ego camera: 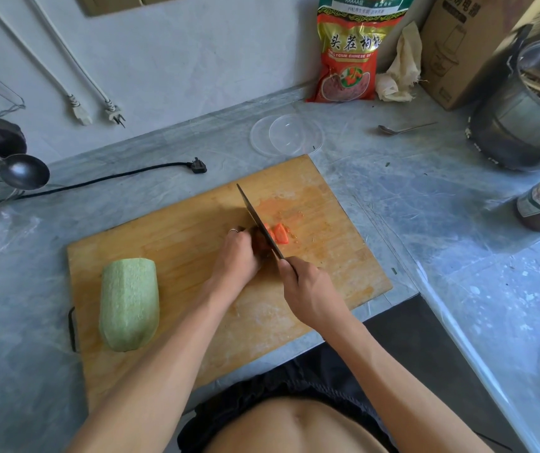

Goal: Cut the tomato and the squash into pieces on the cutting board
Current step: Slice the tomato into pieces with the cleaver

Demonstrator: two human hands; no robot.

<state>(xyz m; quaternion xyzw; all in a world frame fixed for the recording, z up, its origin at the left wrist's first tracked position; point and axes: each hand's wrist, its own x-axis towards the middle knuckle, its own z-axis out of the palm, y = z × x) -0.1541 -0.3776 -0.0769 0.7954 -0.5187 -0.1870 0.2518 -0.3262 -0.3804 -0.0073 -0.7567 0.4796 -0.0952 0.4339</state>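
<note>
Right hand wraps the knife handle; left hand curls over the tomato mid cutting board. Tomato's soft, wet, likely slippery: keep fingertips tucked. Squash whole at left, firm, probably heavy; pin its flank.

Both forearms are bare to the bottom of the frame, with no sleeves, watch or wristband on either one. The left hand wears a thin silver-coloured metal ring on one finger; the right hand carries no jewellery. The torso is unclothed, the belly showing at the lower edge. At the waist sit dark black shorts with a gathered, crinkled elastic waistband.
</note>
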